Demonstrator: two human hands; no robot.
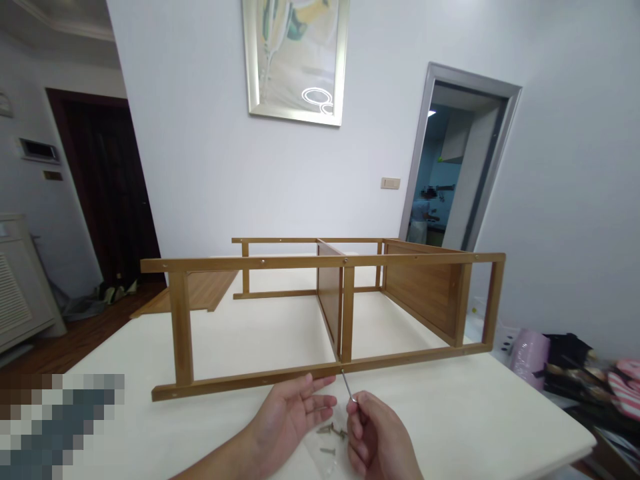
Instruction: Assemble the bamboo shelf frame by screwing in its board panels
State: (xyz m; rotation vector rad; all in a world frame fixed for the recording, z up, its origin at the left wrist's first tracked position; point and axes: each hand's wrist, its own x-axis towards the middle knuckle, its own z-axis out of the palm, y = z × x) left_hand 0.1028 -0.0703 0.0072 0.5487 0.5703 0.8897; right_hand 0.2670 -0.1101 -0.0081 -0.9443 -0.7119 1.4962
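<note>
A wooden shelf frame (240, 384) lies on its side across the white tabletop (465, 407). My right hand (381, 432) pinches a thin metal hex key (347, 384). The key's far tip meets the frame's lower front rail, just below the middle upright. My left hand (293, 419) is open, palm turned inward, its fingertips close to that rail. Whether they touch it I cannot tell. Between my hands several screws (327, 452) rest on a clear plastic bag. Inside the frame, one panel (329, 293) stands at the middle and another (423, 287) towards the right.
A loose wooden panel (195, 293) lies at the table's far left. Beyond the right edge are a lilac bundle (529, 357) and a heap of other items. A framed picture (295, 60) hangs on the wall. Through the doorway (425, 133) a person (420, 217) is visible.
</note>
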